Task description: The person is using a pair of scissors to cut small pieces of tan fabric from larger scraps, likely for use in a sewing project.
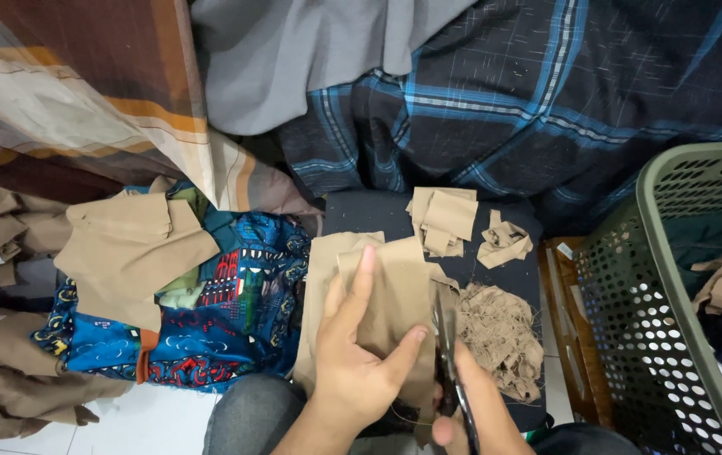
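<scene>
Two hands at six o'clock, left hand pinching tan fabric piece, right hand closed on black scissors, frayed tan scraps at three o'clock, green plastic basket beyond.

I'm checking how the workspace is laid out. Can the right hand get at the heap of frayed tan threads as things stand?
Probably yes: the heap of frayed tan threads lies just beside the right hand with nothing between, but that hand is holding the scissors.
</scene>
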